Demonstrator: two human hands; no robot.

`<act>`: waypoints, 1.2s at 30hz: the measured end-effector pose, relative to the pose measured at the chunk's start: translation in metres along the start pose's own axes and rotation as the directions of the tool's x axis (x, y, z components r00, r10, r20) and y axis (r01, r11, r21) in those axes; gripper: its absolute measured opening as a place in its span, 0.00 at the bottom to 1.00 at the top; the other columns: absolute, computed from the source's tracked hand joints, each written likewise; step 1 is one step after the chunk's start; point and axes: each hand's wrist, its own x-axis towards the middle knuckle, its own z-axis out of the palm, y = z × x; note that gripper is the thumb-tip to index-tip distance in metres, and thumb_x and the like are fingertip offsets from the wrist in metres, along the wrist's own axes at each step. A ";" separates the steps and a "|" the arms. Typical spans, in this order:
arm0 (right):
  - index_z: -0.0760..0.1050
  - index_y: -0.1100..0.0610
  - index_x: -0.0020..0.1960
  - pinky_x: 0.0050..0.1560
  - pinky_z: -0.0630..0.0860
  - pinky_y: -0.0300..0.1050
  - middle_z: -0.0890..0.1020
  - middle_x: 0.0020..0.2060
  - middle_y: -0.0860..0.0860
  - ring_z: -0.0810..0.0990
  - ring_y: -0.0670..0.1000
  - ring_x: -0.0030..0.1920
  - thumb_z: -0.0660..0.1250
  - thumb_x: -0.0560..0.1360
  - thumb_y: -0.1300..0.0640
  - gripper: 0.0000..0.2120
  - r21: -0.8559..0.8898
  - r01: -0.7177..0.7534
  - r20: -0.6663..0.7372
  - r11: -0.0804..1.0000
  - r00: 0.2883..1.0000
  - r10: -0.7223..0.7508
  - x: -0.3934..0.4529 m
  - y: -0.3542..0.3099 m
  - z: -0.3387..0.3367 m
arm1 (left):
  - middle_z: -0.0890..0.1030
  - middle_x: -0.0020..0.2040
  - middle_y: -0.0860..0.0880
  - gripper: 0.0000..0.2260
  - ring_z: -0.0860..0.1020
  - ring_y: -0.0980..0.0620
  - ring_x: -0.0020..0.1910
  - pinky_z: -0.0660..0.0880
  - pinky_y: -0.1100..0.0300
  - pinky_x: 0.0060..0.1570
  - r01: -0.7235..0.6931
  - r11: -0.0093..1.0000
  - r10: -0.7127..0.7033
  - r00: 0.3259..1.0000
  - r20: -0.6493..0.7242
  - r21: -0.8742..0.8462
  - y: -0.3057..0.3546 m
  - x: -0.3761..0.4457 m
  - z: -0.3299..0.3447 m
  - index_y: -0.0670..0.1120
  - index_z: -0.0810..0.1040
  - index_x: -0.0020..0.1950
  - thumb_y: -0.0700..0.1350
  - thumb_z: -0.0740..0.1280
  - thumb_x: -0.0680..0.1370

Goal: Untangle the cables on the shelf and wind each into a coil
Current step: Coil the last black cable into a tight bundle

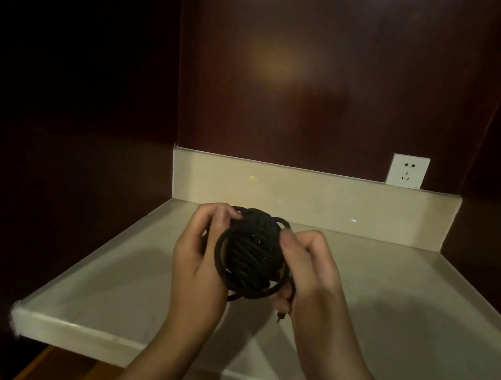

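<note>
Clearly mid-winding: black cable bundle [251,253] sits at frame centre, held above the shelf [88,290]. Left hand [200,256] curls round its left side; right hand [309,269] pinches loops on the right w/ loose end dangling below. Next, prob. wrap that tail in & tuck it.

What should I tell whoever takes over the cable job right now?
Left hand: grips the left side of the black cable bundle.
Right hand: grips the bundle's right side; a cable end hangs below its fingers.
Where: the bundle is held up over the pale shelf, not resting on it. No other cable shows on the shelf.
Done: the bundle is mostly wound into a tight ball, with a few loose loops around it.
Left: wind in the loose loops and the hanging end, then set the coil down.
</note>
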 end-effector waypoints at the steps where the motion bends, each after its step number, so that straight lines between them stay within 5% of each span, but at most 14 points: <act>1: 0.68 0.50 0.36 0.28 0.66 0.37 0.70 0.27 0.44 0.67 0.45 0.28 0.66 0.76 0.44 0.15 0.000 0.005 0.010 1.000 1.000 -0.005 0.000 0.001 0.002 | 0.81 0.43 0.49 0.11 0.80 0.51 0.43 0.76 0.62 0.41 0.042 0.998 -0.043 0.999 -0.019 -0.057 0.001 0.000 0.001 0.48 0.78 0.46 0.53 0.62 0.81; 4: 0.67 0.47 0.35 0.28 0.65 0.37 0.69 0.26 0.45 0.67 0.44 0.27 0.65 0.73 0.47 0.11 -0.010 0.029 0.036 1.000 0.999 -0.029 0.000 0.001 0.004 | 0.82 0.48 0.44 0.14 0.81 0.45 0.45 0.78 0.55 0.43 0.184 0.962 -0.194 0.980 -0.032 -0.202 0.001 0.000 0.001 0.48 0.79 0.50 0.57 0.71 0.73; 7: 0.66 0.45 0.35 0.29 0.63 0.40 0.67 0.27 0.47 0.65 0.46 0.29 0.64 0.70 0.48 0.08 -0.055 0.111 0.093 0.992 0.990 -0.106 0.001 0.003 0.003 | 0.82 0.51 0.42 0.24 0.83 0.45 0.47 0.78 0.53 0.45 0.448 0.787 -0.451 0.887 0.101 -0.423 0.005 0.004 -0.002 0.41 0.76 0.62 0.50 0.76 0.69; 10: 0.67 0.44 0.36 0.30 0.63 0.39 0.67 0.27 0.45 0.64 0.45 0.29 0.65 0.70 0.49 0.07 -0.080 0.143 0.121 0.986 0.984 -0.133 -0.002 0.002 0.006 | 0.81 0.45 0.41 0.15 0.80 0.47 0.42 0.76 0.54 0.43 0.591 0.652 -0.497 0.806 0.321 -0.475 0.006 0.008 -0.007 0.42 0.82 0.52 0.47 0.74 0.68; 13: 0.69 0.45 0.41 0.29 0.66 0.33 0.72 0.29 0.44 0.69 0.41 0.28 0.65 0.70 0.52 0.05 -0.005 0.137 0.098 0.991 0.986 -0.136 -0.003 0.002 0.009 | 0.82 0.47 0.40 0.17 0.82 0.45 0.44 0.78 0.55 0.43 0.550 0.682 -0.458 0.835 0.305 -0.481 0.005 0.009 -0.010 0.40 0.82 0.54 0.46 0.71 0.67; 17: 0.68 0.42 0.62 0.38 0.74 0.35 0.79 0.39 0.48 0.79 0.43 0.37 0.68 0.70 0.39 0.23 -0.021 0.152 0.051 0.988 0.987 -0.151 -0.003 0.016 0.004 | 0.84 0.47 0.43 0.17 0.83 0.48 0.45 0.80 0.59 0.41 0.367 0.857 -0.333 0.930 0.154 -0.362 0.008 0.016 -0.016 0.40 0.80 0.57 0.42 0.71 0.69; 24: 0.70 0.33 0.62 0.55 0.74 0.32 0.74 0.55 0.40 0.77 0.45 0.60 0.65 0.72 0.39 0.18 -0.323 0.385 0.033 0.865 0.918 -0.396 -0.012 0.020 -0.003 | 0.85 0.50 0.48 0.15 0.84 0.50 0.49 0.79 0.62 0.39 0.233 0.959 -0.231 0.972 0.031 -0.160 0.013 0.018 -0.023 0.48 0.80 0.58 0.43 0.70 0.71; 28: 0.75 0.44 0.58 0.45 0.73 0.34 0.71 0.46 0.42 0.75 0.44 0.46 0.65 0.74 0.48 0.12 -0.635 0.549 0.226 0.543 0.804 -0.549 -0.004 0.006 -0.002 | 0.84 0.46 0.55 0.13 0.83 0.58 0.46 0.78 0.66 0.43 0.080 0.996 -0.080 0.997 0.021 0.026 0.013 0.018 -0.019 0.48 0.79 0.56 0.39 0.72 0.73; 32: 0.69 0.46 0.48 0.34 0.71 0.52 0.71 0.33 0.49 0.70 0.49 0.32 0.67 0.76 0.56 0.08 -0.572 0.465 0.425 0.676 0.872 -0.240 0.013 -0.011 -0.010 | 0.83 0.43 0.57 0.14 0.81 0.60 0.42 0.75 0.70 0.42 -0.010 0.991 0.001 0.998 0.062 0.134 0.017 0.020 -0.022 0.48 0.78 0.57 0.34 0.71 0.75; 36: 0.70 0.49 0.44 0.34 0.67 0.38 0.71 0.34 0.50 0.70 0.46 0.33 0.70 0.75 0.57 0.09 -0.535 0.543 0.530 0.647 0.812 -0.243 0.019 -0.025 -0.016 | 0.82 0.42 0.55 0.15 0.80 0.60 0.39 0.74 0.70 0.40 -0.056 0.981 0.037 0.994 0.106 0.188 0.020 0.023 -0.025 0.49 0.78 0.56 0.41 0.69 0.71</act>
